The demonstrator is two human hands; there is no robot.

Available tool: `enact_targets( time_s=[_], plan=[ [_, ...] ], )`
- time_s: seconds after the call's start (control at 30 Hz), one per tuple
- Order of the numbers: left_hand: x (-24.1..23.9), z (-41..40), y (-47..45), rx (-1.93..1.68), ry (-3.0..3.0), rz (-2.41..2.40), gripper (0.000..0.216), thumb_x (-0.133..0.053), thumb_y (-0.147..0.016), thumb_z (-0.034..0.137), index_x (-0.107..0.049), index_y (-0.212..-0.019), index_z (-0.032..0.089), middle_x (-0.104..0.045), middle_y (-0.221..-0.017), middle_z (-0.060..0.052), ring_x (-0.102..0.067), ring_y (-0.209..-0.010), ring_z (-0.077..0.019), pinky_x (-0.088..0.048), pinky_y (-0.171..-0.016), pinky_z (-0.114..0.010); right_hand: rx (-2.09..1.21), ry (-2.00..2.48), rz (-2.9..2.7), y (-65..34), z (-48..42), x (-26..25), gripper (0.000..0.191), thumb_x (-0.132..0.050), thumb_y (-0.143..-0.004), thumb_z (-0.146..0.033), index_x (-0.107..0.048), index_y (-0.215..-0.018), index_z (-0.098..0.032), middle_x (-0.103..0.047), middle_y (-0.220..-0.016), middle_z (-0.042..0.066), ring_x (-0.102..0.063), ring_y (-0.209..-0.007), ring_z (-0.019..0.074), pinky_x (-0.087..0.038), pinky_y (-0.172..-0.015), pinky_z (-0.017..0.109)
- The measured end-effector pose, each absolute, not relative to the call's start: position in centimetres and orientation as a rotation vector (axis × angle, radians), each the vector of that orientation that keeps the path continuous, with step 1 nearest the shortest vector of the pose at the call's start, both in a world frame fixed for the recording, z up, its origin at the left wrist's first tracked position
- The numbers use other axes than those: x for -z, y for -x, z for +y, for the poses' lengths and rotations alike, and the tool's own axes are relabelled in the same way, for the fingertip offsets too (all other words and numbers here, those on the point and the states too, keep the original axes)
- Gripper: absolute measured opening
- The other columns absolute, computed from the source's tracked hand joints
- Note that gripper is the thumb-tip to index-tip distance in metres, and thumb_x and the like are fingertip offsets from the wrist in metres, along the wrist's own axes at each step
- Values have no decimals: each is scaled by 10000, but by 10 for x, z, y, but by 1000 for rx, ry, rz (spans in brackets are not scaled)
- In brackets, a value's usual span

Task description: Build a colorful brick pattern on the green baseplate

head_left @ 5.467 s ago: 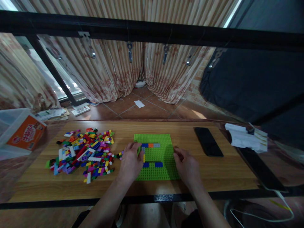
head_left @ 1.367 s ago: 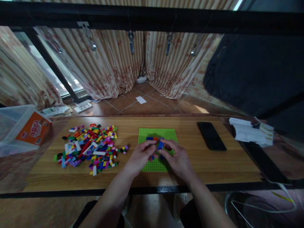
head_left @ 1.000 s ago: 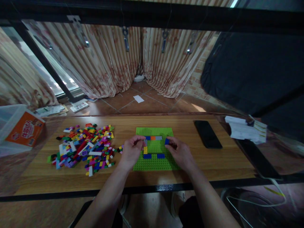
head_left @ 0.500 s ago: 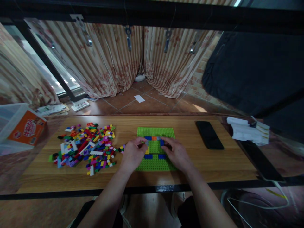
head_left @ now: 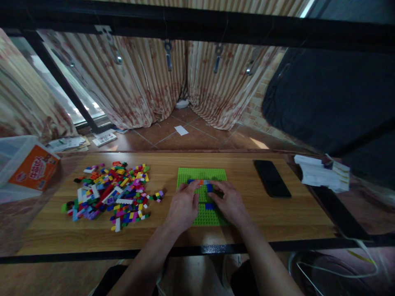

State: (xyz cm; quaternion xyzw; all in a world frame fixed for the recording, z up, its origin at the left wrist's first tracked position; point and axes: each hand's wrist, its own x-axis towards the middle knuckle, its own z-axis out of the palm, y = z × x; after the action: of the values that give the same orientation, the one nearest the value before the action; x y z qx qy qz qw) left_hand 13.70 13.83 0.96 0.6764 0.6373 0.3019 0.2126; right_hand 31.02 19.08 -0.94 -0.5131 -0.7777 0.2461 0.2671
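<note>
At the far left a clear plastic bin (head_left: 12,156) stands at the end of the worktop (head_left: 173,162), with an orange label (head_left: 32,169) on its side whose red and white writing is too blurred to read. Behind it, printed sheets (head_left: 66,143) lie on the tiled floor, their print also unreadable. Next on the worktop comes a loose heap of coloured bricks (head_left: 109,193), and a few stray bricks (head_left: 158,195) lie between the heap and the green baseplate (head_left: 202,174), which rests flat near the middle. The left hand (head_left: 183,205) lies on the plate's left part with its fingers stretched out and nothing seen in them, hiding the studs beneath. A short row of blue, orange and grey bricks (head_left: 201,181) runs across the plate just beyond the fingertips. The small blue brick (head_left: 210,188) stands on the plate below that row, and the right hand (head_left: 230,203) has its fingers curled in close against it, touching it; whether they pinch it or only press on it cannot be told. Another blue brick (head_left: 210,206) shows between the two hands. Further right, well clear of the plate, lies a black phone (head_left: 272,178) face up with a dark screen, then a stack of white papers (head_left: 321,174) at the worktop's right end.
</note>
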Motion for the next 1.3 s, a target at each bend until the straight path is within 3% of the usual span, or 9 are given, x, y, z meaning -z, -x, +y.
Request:
enact_targets(
  time_s=[0.27, 0.53, 0.73, 0.9, 1.3],
  plan=[
    [0, 141, -151, -632, -2061, 1715, 630, -429, -848, 91, -343, -1466, 185, -662, -1249, -80, -478, -1195, -290, -381, -999, -479, -623, 1442, -2044, -309, 191, 11, 216, -647, -791, -252, -686, -1003, -242, -676, -899, 37, -629, -856, 213, -502, -795, 377],
    [-1, 142, -153, -612, -2079, 1698, 647, -415, -847, 81, -304, -1477, 177, -652, -1271, -85, -478, -1196, -285, -363, -978, -472, -604, 1473, -2015, -308, 192, 10, 173, -675, -763, -245, -696, -933, -219, -683, -872, 48, -633, -829, 215, -501, -785, 371],
    [-4, 140, -154, -534, -2128, 1732, 585, -415, -843, 73, -416, -1416, 187, -644, -1255, -104, -493, -1177, -282, -378, -957, -470, -628, 1493, -2014, -307, 191, 9, 139, -655, -783, -245, -694, -912, -209, -684, -886, 56, -634, -847, 221, -498, -792, 371],
    [-4, 140, -155, -480, -2237, 1707, 510, -423, -857, 79, -526, -1335, 227, -618, -1317, -55, -496, -1167, -273, -399, -914, -452, -634, 1492, -2002, -307, 191, 11, 147, -646, -789, -226, -703, -918, -185, -688, -896, 70, -632, -865, 223, -498, -803, 361],
    [-8, 139, -167, -297, -2285, 1836, 441, -408, -898, 121, -549, -1313, 172, -595, -1355, -50, -507, -1158, -280, -416, -920, -469, -588, 1407, -1957, -307, 192, 19, 174, -626, -766, -149, -732, -898, -193, -698, -873, 61, -643, -842, 210, -505, -801, 341]
  ],
)
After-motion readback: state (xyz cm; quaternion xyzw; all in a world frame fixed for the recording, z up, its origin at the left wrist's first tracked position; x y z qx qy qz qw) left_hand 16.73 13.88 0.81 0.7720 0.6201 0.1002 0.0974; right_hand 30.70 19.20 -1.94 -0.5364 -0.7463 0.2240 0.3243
